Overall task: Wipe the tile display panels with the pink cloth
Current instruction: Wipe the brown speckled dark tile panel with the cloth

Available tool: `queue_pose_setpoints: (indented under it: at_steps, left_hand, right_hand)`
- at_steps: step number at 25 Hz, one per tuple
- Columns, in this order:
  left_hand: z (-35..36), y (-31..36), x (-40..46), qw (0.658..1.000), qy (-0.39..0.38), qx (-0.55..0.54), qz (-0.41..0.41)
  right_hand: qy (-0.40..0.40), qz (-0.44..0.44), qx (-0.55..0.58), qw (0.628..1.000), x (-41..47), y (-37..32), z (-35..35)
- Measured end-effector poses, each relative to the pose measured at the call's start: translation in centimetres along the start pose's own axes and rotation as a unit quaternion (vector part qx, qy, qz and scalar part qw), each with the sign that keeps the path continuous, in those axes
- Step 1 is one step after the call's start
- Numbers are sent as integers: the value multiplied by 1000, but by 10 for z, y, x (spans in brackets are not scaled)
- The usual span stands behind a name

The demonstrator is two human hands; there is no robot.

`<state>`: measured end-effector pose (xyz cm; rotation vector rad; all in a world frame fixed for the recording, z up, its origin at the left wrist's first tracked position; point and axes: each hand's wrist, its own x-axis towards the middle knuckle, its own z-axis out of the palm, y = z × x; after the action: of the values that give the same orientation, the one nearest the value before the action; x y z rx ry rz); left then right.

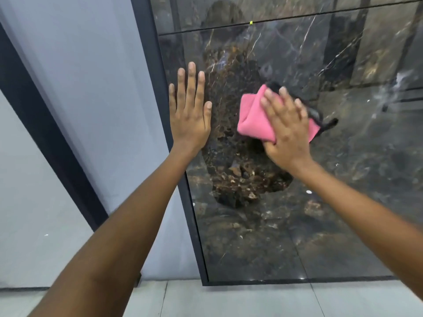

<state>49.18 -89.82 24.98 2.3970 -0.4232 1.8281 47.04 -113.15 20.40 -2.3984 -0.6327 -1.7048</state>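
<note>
Dark glossy marble panel [286, 213] fills my view. My left hand [188, 115] lies flat, fingers straight, near its black frame [194, 225]; my right hand [287, 131] presses the folded pink cloth [254, 117] mid-panel, fingers spread over it.

No legible text, label, brand, number or sign is found in the head view. The dark marble-patterned tile panel [297, 225] carries only veining and reflections. A small yellow-green marker [251, 22] is seen on the joint line near the top of the panel, but no characters can be made out on it. No tag or print is discernible on the pink cloth [254, 120].
</note>
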Motion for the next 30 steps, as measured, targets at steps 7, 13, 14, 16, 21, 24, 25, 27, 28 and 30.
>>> queue_pose_setpoints:
  at_steps: [7,13,14,16,21,24,25,27,28,30]
  left_hand:
    - [28,1,-125,999,-41,-6,36]
    - [38,2,-137,999,-13,0,32]
    - [39,1,-138,999,-7,1,31]
    - [40,1,-138,999,-7,2,32]
    - [38,2,-136,1000,-9,6,23]
    - [40,4,-137,1000,-5,-4,18]
    - [43,3,-144,1000,-3,-6,17]
    - [49,1,-175,999,-11,0,35]
    - [52,0,-195,999,-19,4,48]
    - [57,1,-227,997,-38,10,64]
  right_hand:
    - [-346,-451,-41,822,-170,-40,45]
    - [-28,-53,7,998,-56,-17,26]
    - [-28,-52,-27,998,-71,-25,36]
    - [-121,-199,-61,971,-136,-49,62]
    - [-322,-426,-78,842,-259,-53,77]
    - [-199,-253,1,947,-205,-52,69]
    - [-118,-192,22,974,-181,-51,69]
    - [-22,-76,24,997,-163,-52,77]
    - [-10,-74,-10,997,-177,-54,85]
    - [-123,-167,-48,977,-245,-59,101]
